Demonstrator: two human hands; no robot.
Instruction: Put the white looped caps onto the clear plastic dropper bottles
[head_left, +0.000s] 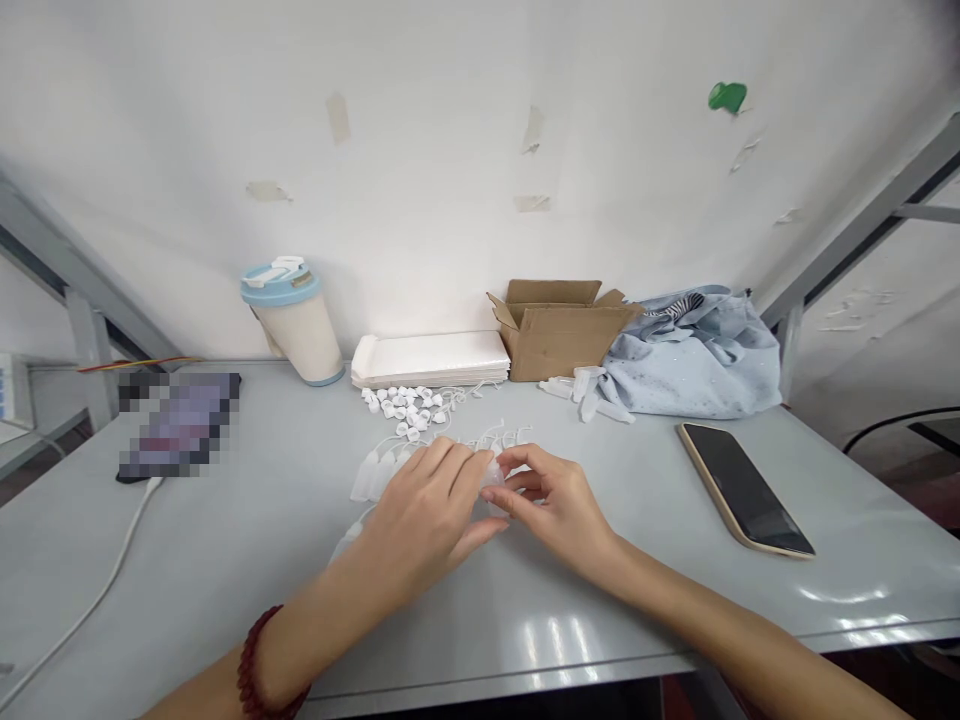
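Over the middle of the grey table, a small translucent plastic bottle [493, 478] is between my two hands. My right hand [555, 505] pinches it from the right with thumb and fingers. From the left, my left hand [435, 500] has its bent fingers at the bottle's top, partly hiding it, and its thumb stretched out below. Beyond my left hand lie several translucent bottles [367, 478] with thin white loops. A pile of small white caps [401, 405] is farther back, beside more white loops [454, 397].
At the back stand a tilted-looking cup with a blue lid [289, 310], a stack of white envelopes [435, 358] and an open cardboard box [566, 340]. Loose translucent bottles [589, 395] lie by a blue cloth [697, 360]. A phone [742, 490] is at right; a white cable [112, 580] runs at left.
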